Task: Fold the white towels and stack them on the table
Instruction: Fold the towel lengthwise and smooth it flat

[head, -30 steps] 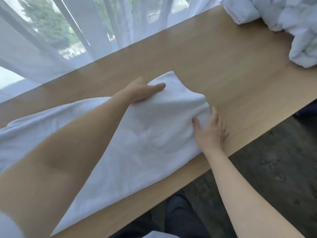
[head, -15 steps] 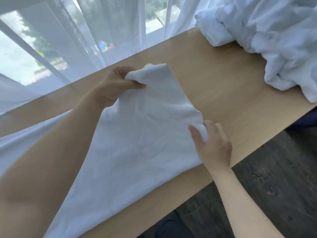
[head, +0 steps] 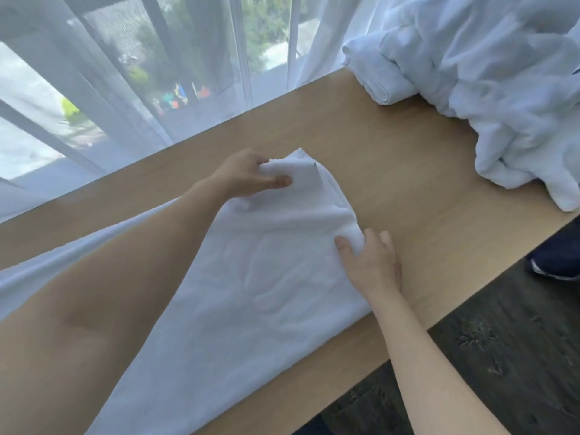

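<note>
Towel (head: 251, 293) corners in both hands' grip

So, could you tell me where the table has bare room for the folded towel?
Bare wood of the table lies between the towel in hand and the crumpled towel pile. The far right corner is crowded by that pile.

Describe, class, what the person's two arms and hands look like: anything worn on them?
Both forearms are bare to the frame's edge, with no sleeve in view. The left hand and right hand wear no gloves, and no ring, watch or bracelet shows. Five fingers are not all visible.
</note>
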Motion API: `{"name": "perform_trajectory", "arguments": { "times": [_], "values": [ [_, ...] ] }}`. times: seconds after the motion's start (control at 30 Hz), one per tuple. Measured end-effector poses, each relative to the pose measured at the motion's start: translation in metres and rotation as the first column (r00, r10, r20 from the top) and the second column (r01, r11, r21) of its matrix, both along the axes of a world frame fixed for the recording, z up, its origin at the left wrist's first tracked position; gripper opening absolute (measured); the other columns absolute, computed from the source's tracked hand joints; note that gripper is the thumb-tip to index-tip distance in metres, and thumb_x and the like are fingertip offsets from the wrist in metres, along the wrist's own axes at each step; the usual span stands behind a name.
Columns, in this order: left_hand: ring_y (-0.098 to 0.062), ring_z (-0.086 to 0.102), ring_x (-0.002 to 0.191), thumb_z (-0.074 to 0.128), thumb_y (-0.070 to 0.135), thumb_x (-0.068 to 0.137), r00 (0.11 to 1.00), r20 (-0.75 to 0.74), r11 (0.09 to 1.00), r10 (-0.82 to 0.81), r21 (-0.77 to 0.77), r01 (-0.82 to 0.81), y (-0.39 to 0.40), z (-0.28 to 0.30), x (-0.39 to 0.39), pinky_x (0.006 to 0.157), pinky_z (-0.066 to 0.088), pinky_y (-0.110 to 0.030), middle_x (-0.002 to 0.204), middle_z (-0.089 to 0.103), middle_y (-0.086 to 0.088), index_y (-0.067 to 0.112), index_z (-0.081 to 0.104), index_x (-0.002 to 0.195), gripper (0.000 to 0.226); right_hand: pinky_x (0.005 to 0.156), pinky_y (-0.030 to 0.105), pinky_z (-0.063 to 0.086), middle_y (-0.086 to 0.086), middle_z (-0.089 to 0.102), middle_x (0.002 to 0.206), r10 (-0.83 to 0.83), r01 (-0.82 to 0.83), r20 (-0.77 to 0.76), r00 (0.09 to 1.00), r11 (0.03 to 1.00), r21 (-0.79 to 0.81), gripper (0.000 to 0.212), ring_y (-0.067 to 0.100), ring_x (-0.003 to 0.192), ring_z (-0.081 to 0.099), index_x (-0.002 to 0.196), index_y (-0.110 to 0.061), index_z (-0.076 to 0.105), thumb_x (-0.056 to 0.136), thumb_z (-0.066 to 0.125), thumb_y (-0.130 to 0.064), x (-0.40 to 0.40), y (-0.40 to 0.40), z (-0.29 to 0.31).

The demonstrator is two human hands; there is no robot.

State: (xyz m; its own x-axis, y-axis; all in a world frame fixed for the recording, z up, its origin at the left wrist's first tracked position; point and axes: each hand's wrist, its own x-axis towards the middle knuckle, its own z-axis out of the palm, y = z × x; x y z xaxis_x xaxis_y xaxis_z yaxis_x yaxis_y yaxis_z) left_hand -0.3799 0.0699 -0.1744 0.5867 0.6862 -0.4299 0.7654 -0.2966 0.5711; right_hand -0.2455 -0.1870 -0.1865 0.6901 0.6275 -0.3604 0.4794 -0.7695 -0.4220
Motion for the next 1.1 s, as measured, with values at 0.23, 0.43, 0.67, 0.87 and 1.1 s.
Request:
{"name": "perform_trajectory", "arguments": {
  "times": [0.23, 0.43, 0.67, 0.87, 1.1],
  "values": [
    [-0.014, 0.048, 0.074, 0.07, 0.043, 0.09, 0.924, 0.352, 0.97, 0.151, 0.127, -0.207, 0.0, -0.006, 0.017, 0.067, 0.037, -0.025, 0.079, 0.051, 0.007, 0.026, 0.052, 0.083, 0.025, 0.063, 0.035, 0.035, -0.002, 0.054, 0.081, -0.029, -0.009, 0.19, 0.981, 0.981, 0.195, 0.04, 0.024, 0.073, 0.052, 0.09, -0.016, 0.05, 0.097, 0.051, -0.055, 0.005, -0.011, -0.01],
    [-0.026, 0.041, 0.137, 0.064, 0.032, 0.096, 0.964, 0.264, 0.919, -0.015, 0.383, -0.091, -0.018, -0.029, 0.027, 0.114, 0.026, -0.037, 0.145, 0.051, -0.005, 0.015, 0.056, 0.137, 0.044, 0.085, 0.042, 0.032, 0.009, 0.056, 0.113, -0.043, 0.0, 0.323, 0.946, 0.991, 0.132, 0.036, 0.032, 0.104, 0.051, 0.121, -0.013, 0.059, 0.095, 0.06, -0.038, 0.004, 0.002, -0.026],
    [-0.027, 0.038, 0.135, 0.065, 0.032, 0.096, 0.98, 0.169, 0.956, 0.108, 0.252, -0.149, -0.015, -0.028, 0.057, 0.108, 0.032, -0.034, 0.138, 0.051, -0.006, 0.016, 0.052, 0.139, 0.048, 0.069, 0.036, 0.037, 0.004, 0.059, 0.088, -0.021, -0.029, 0.224, 0.974, 0.975, 0.221, 0.019, 0.029, 0.081, 0.053, 0.101, -0.012, 0.057, 0.101, 0.055, -0.031, 0.006, 0.0, -0.023],
    [-0.02, 0.049, 0.098, 0.055, 0.019, 0.096, 0.928, 0.346, 0.908, 0.138, 0.33, -0.259, -0.002, -0.01, 0.072, 0.074, 0.03, -0.022, 0.097, 0.053, 0.003, 0.013, 0.058, 0.094, 0.007, 0.054, 0.037, 0.041, -0.001, 0.053, 0.059, -0.035, 0.011, 0.128, 0.991, 0.984, 0.181, 0.044, 0.027, 0.058, 0.053, 0.08, -0.019, 0.046, 0.097, 0.048, -0.059, 0.029, -0.016, -0.014],
    [-0.018, 0.048, 0.093, 0.056, 0.013, 0.095, 0.857, 0.467, 0.912, 0.217, 0.216, -0.348, -0.013, -0.037, 0.091, 0.076, 0.036, -0.023, 0.094, 0.046, 0.007, 0.009, 0.057, 0.091, 0.006, 0.057, 0.035, 0.039, -0.003, 0.053, 0.063, -0.117, 0.115, 0.089, 0.989, 0.993, 0.022, 0.049, 0.023, 0.061, 0.053, 0.075, -0.024, 0.04, 0.091, 0.048, -0.07, 0.042, -0.026, -0.019]
  ]
}}
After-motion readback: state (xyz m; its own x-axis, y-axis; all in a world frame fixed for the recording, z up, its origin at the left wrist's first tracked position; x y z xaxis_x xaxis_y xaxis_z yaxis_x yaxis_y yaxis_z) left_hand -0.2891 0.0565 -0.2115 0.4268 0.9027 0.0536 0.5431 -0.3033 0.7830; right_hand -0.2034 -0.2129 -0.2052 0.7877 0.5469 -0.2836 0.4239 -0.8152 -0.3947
